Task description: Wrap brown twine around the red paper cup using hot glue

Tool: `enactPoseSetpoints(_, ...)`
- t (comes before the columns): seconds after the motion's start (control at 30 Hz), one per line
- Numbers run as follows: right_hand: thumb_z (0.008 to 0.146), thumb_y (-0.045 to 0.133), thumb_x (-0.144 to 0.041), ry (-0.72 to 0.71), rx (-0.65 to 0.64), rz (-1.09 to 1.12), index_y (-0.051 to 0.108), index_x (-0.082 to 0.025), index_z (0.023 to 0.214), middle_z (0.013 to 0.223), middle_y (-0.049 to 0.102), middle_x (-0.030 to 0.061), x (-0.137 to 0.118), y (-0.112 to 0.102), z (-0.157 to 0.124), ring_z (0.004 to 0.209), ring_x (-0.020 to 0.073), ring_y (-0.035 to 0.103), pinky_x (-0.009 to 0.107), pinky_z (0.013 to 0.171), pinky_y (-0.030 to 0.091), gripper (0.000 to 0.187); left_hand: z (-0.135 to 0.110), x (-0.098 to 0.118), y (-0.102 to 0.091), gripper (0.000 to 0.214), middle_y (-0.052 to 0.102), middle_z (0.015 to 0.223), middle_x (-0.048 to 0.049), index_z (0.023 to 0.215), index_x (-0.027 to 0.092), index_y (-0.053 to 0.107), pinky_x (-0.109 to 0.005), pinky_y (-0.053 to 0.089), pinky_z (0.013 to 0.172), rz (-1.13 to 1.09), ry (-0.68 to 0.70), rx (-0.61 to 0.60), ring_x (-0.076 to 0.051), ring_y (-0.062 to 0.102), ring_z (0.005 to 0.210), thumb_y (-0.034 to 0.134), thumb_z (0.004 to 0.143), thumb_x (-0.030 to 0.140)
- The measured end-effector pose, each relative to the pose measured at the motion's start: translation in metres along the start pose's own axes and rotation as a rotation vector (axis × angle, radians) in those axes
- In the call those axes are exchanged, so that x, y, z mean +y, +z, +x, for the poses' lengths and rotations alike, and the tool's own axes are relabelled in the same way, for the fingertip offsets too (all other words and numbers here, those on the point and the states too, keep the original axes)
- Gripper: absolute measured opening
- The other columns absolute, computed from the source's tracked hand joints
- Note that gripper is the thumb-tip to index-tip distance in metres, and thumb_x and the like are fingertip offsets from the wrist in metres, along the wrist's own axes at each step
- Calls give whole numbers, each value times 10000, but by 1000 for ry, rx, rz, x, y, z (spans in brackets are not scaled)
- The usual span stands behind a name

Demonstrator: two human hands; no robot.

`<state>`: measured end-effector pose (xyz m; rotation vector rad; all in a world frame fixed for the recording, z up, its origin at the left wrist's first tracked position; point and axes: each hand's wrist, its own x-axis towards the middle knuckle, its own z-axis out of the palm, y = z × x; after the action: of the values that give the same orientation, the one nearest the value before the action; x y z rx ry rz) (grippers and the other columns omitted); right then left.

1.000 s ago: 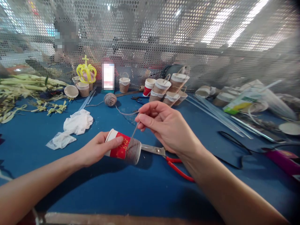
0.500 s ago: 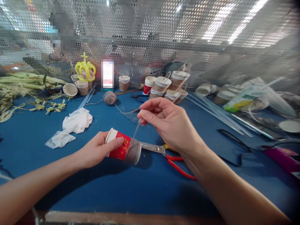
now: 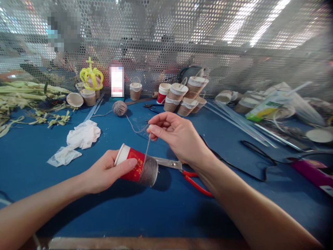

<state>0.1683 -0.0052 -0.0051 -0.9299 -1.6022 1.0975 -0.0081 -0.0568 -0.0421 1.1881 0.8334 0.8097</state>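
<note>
In the head view, we are gripping the red paper cup (image 3: 132, 166) on its side, just left of the scissors (image 3: 179, 166), with our left hand (image 3: 104, 172) closed round it, while our right hand (image 3: 177, 137), above the scissors, is pinching the string (image 3: 147, 147) taut, which we judge best for laying snug, side-by-side turns.

Blue table (image 3: 156, 215) fronts a perforated metal screen (image 3: 182, 41) under bright ceiling lights (image 3: 262, 24).
</note>
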Motion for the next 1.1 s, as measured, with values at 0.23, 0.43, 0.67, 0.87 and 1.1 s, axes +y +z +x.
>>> enactPoseSetpoints(0.23,714,602,-144,59,-34,-26,537,-156,760,616,579,-46,5,0,0,543,64,573,201,531,484,81,-3,-3,-1,220,538,614,14,703,131,597,-152,380,499,67,67,-45,-66,421,531,536,775,329)
enactPoseSetpoints(0.43,722,594,-152,101,-82,-31,529,-159,765,614,584,-40,10,1,-1,550,67,574,197,534,478,78,-5,-2,-3,253,467,550,29,619,130,539,-146,326,436,211,153,-63,-57,357,479,494,796,305)
enactPoseSetpoints(0.67,716,584,-106,168,-128,-55,524,-153,742,595,585,-43,8,5,-3,535,62,566,193,535,470,81,-6,-2,-5,286,422,512,34,574,138,494,-158,276,393,381,271,-60,-58,324,448,465,806,301)
enactPoseSetpoints(0.87,721,579,-96,207,-160,-66,525,-149,747,594,581,-45,8,7,-3,526,55,556,191,542,465,80,-8,-5,-7,308,422,483,30,544,154,487,-183,275,394,502,278,0,-69,340,435,480,797,330)
enactPoseSetpoints(1.1,722,577,-93,231,-196,-62,525,-149,736,574,565,-49,8,9,-4,519,59,550,202,548,461,78,-9,-2,-6,322,401,468,31,532,165,460,-197,253,385,553,320,-15,-71,324,423,448,815,318)
